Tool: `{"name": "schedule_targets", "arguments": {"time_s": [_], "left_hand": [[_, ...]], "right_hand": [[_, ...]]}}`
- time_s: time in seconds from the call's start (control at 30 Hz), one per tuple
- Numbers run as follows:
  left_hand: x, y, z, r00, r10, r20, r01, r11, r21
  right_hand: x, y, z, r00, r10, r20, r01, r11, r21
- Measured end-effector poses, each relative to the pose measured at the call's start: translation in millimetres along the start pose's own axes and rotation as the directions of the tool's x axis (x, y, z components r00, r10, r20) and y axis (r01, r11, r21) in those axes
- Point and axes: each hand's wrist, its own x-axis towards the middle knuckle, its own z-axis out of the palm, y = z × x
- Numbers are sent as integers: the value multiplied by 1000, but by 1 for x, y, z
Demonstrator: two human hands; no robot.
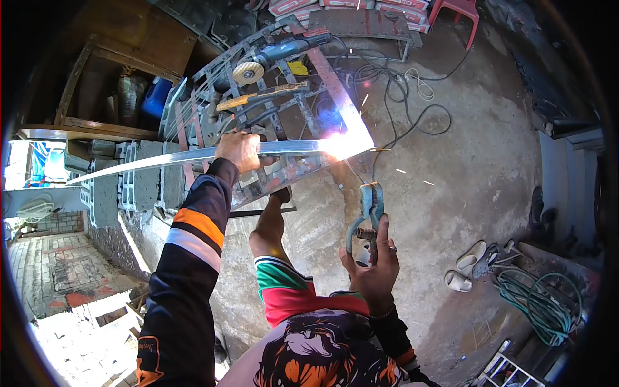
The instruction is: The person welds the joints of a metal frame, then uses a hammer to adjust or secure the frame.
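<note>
My left hand (238,151) is wrapped round a long shiny metal bar (174,157) lying across a metal-slatted work table. In my right hand (375,266) is a worn blue-green welding electrode holder (372,205), pointing up toward the table's corner. A thin electrode (353,170) runs from its jaws toward a bright welding arc (338,147) at the bar's right end. Glare hides the joint there, and sparks fly off to the right. Beyond my left hand lie an angle grinder (277,53) and a yellow-and-black tool (261,95).
Black cables (403,97) coil on the concrete floor behind the table. Grey hollow blocks (138,174) stand at the left, near a wooden cabinet (122,84). To the right are slippers (465,264) and a green hose (541,306). Stacked sacks (403,13) and a red chair (456,9) stand at the back.
</note>
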Motion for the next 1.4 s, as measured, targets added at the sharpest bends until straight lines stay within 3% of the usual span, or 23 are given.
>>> {"name": "schedule_targets", "arguments": {"time_s": [0.03,0.07,0.1,0.17,0.4,0.47,0.57,0.9,0.97,1.1,1.2,1.3,1.37,1.4], "left_hand": [[1,0,0,1000,-19,22,19,1000,19],[0,-3,12,988,56,-142,-69,994,-90],[-2,-3,10,986,55,-157,-76,988,-134],[-1,-6,14,981,59,-185,-80,991,-109],[-2,-2,5,992,16,-125,-30,994,-107],[-1,-2,1,1000,23,-15,-24,998,-56],[-1,-4,10,991,13,-130,-23,997,-77],[-3,0,2,996,4,-95,-17,991,-129],[-2,-1,5,992,13,-124,-14,1000,-9],[-1,1,2,996,1,-95,0,1000,6],[-2,1,2,996,26,-90,-36,993,-112],[-3,3,0,988,-14,-153,9,999,-34],[-2,-1,4,994,30,-107,-45,989,-142],[-2,-3,7,984,65,-163,-84,990,-112]], "right_hand": [[-3,0,-1,997,70,41,-72,996,46],[-2,1,1,998,-39,-40,39,999,-8],[-1,1,6,993,-60,-98,74,987,144],[-1,-3,-2,998,-24,-61,30,995,97],[1,0,0,997,-51,-55,54,997,51],[1,-1,0,999,-32,-35,32,999,2],[0,-1,0,999,-30,-31,30,999,-10],[3,-2,-1,998,-54,-26,53,997,-49],[2,-1,0,997,-71,-32,68,992,-104],[0,0,1,999,-39,-29,36,996,-86],[-1,-2,0,1000,10,-14,-11,996,-84],[-5,9,0,992,102,75,-107,991,76],[-10,18,5,992,-46,-119,67,982,178],[-8,16,2,995,6,-104,15,979,201]]}}
